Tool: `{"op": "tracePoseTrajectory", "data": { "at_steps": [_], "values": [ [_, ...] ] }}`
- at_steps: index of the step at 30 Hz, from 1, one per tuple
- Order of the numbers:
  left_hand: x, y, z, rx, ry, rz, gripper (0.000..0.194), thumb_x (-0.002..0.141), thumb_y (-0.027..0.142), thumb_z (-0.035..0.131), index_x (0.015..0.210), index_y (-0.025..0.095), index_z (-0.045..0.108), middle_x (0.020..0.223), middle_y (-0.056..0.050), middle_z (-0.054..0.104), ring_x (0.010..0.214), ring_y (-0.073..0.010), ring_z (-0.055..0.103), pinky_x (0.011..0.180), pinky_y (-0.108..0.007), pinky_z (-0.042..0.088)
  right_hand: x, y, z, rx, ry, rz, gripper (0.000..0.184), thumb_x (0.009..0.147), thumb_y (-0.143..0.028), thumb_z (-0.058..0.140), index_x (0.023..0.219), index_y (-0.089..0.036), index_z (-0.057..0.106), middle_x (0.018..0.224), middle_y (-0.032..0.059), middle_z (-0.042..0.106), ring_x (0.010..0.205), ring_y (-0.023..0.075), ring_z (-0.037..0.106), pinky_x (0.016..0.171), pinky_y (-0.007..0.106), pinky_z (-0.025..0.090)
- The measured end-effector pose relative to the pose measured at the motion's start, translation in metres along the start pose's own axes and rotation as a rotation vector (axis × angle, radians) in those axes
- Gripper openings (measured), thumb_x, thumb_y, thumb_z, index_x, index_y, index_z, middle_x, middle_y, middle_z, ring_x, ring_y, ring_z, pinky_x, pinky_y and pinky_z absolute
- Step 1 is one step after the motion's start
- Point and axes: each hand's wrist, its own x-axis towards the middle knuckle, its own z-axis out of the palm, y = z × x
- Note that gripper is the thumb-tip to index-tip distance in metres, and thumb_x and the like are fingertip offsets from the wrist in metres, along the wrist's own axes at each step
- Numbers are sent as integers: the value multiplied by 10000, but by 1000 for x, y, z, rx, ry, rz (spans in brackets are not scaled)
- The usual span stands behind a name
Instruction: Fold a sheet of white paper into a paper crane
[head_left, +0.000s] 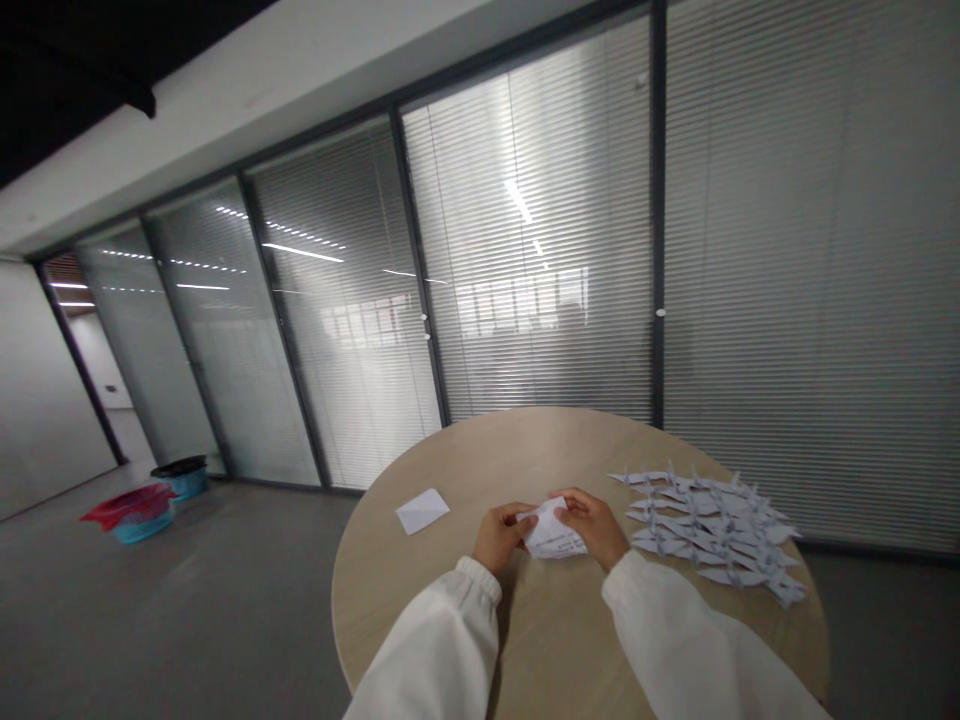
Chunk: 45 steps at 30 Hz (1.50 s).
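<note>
The left hand (499,538) and right hand (595,524) are pinching a paper (551,530) between them over the table (420,600), partly hiding its edges; its print is showing too small to read. Cranes (712,530) are crowding beyond the right hand, masking one another.

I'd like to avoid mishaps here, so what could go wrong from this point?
The printed paper is held by both the left hand and the right hand, so an uneven pull might crease or tear it. The folded paper pieces lie crowded near the right sleeve, which could brush them out of place. The outermost ones sit near the rim of the table, so a knock might send some over.
</note>
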Motion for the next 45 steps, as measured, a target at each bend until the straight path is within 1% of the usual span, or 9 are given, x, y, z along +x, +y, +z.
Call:
{"op": "tracePoseTrajectory", "data": {
  "at_steps": [6, 10, 14, 18, 23, 27, 33, 36, 45],
  "values": [
    [1, -2, -2, 20, -5, 17, 408, 603, 389, 682, 874, 85, 660, 567, -24, 579, 469, -98, 493, 434, -199, 366, -2, -2, 2, -101, -8, -15, 172, 617, -280, 563, 750, -172, 578, 642, 11, 628, 608, 175, 585, 540, 255, 437],
    [2, -4, -2, -16, 54, 34, 484, 590, 384, 697, 966, 96, 600, 528, 18, 534, 442, -82, 469, 428, -185, 347, -5, -5, 4, -232, -29, -59, 139, 645, -270, 530, 740, -177, 574, 683, 10, 621, 652, 172, 586, 586, 254, 442],
    [3, -1, -1, -56, 90, 54, 392, 589, 420, 690, 810, 110, 597, 601, -19, 589, 520, -116, 536, 493, -209, 390, -6, -5, 6, -268, -64, -94, 135, 671, -276, 526, 742, -172, 576, 734, 29, 628, 694, 177, 596, 629, 264, 451],
    [2, 3, 1, -93, 36, 40, 377, 584, 455, 687, 716, 113, 599, 590, -13, 584, 530, -116, 532, 516, -214, 390, -4, 1, 5, -243, -54, -104, 139, 677, -285, 541, 754, -176, 578, 741, 31, 640, 683, 177, 602, 615, 263, 460],
    [-3, 9, 4, -143, -37, -80, 458, 653, 530, 605, 837, 110, 611, 615, -20, 573, 511, -102, 514, 465, -192, 368, -1, 6, 1, -128, -54, -9, 199, 654, -348, 582, 762, -181, 586, 713, 26, 657, 654, 188, 611, 542, 264, 476],
    [-11, 18, 7, -205, -16, -127, 501, 712, 549, 528, 1043, 174, 551, 802, -56, 590, 695, -162, 581, 535, -239, 462, 1, 6, -2, -87, -3, 16, 244, 623, -375, 606, 758, -172, 624, 696, 38, 663, 633, 203, 614, 509, 285, 492],
    [-12, 20, 7, -261, -66, -80, 730, 552, 345, 751, 1191, 223, 420, 879, -54, 584, 765, -193, 601, 624, -311, 504, 4, 9, -7, -8, 95, 26, 334, 618, -373, 606, 863, -154, 668, 803, 82, 682, 711, 241, 628, 561, 348, 535],
    [-7, 13, 4, -265, -17, -28, 658, 582, 345, 731, 1159, 198, 451, 858, -47, 595, 717, -165, 598, 595, -269, 490, 4, 9, -6, 10, 71, 31, 361, 630, -382, 599, 901, -155, 670, 868, 95, 681, 746, 254, 633, 576, 366, 546],
    [1, 6, -5, -373, 111, 7, 450, 619, 325, 708, 1011, 149, 572, 708, -10, 613, 592, -102, 562, 507, -187, 426, 0, 3, -6, -141, -111, -234, 447, 764, -451, 510, 1136, -208, 565, 1167, 89, 570, 1010, 256, 557, 727, 348, 531]
  ]
}}
